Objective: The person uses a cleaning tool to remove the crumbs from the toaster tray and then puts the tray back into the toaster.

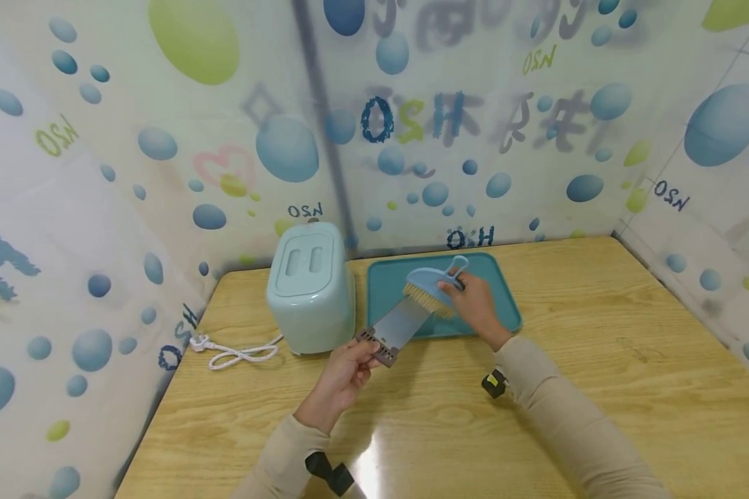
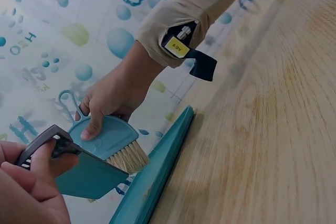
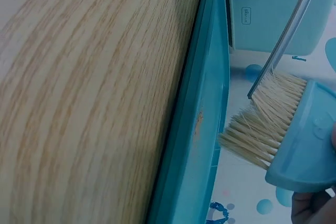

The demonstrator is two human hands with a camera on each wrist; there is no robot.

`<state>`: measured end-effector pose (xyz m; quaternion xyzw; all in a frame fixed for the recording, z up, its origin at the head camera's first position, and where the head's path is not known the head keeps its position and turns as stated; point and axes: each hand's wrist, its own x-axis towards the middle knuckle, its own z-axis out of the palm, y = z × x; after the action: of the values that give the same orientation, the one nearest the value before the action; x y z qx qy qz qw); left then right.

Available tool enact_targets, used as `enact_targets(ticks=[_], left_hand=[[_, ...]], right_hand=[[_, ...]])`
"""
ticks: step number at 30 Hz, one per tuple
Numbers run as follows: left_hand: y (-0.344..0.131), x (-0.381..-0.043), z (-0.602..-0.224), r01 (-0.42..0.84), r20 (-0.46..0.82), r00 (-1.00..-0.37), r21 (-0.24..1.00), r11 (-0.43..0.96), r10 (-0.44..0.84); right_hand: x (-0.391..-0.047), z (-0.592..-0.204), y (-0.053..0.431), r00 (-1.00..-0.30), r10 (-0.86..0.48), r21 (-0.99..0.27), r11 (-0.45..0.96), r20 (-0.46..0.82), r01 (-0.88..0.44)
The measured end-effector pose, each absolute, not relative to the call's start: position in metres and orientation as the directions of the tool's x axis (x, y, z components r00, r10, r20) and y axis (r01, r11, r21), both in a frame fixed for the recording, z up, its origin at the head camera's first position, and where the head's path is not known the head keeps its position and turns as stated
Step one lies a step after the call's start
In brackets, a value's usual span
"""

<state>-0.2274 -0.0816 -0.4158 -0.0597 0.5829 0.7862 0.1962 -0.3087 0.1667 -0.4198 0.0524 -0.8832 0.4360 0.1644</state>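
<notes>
1. Head view, nearest first: the left hand (image 1: 343, 378) pinches the brown slotted end of a flat metal plate (image 1: 402, 324) between thumb and fingers. The plate slants away from that hand, its outer end over the teal tray (image 1: 379, 281). Since only one end is gripped, a firm push on the other could twist it loose, I judge.

2. The right hand (image 1: 474, 305) holds the small blue brush (image 1: 433, 278) by its body, thumb on the near face, its looped handle standing clear. The right wrist view shows the bristles splayed against the plate's edge. Too hard a stroke might make them spring off and flick bits past the rim.

3. Brown specks (image 3: 198, 124) lie on the tray; what they are, I cannot tell. Were the plate tilted or drawn back beyond the rim, anything loose on it could land on the wooden table (image 1: 599, 346).

4. Farther left, the pale-blue toaster (image 1: 308, 298) stands upright just beside the tray, apart from it. Its white cord (image 1: 243, 355) lies looped on the table; a sleeve reaching that way could snag it.

5. Behind everything hangs a bubble-printed wall covering (image 1: 399, 184).
</notes>
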Motion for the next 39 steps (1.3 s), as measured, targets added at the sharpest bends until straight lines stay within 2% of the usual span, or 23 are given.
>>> enact_targets(ticks=[12, 21, 39], left_hand=[[-0.079, -0.229, -0.416, -0.368, -0.321, -0.922, 0.899, -0.238, 0.214], [-0.076, -0.23, -0.417, -0.349, -0.321, -0.937, 0.893, -0.284, 0.139], [-0.079, -0.231, -0.416, -0.349, -0.32, -0.936, 0.902, -0.254, 0.148]], right_hand=[[-0.305, -0.416, 0.163, -0.938, 0.01, -0.709, 0.658, 0.346, -0.255], [-0.304, -0.417, 0.165, -0.938, 0.001, -0.682, 0.687, 0.347, -0.252], [-0.306, -0.419, 0.176, -0.945, 0.048, -0.685, 0.701, 0.324, -0.199]])
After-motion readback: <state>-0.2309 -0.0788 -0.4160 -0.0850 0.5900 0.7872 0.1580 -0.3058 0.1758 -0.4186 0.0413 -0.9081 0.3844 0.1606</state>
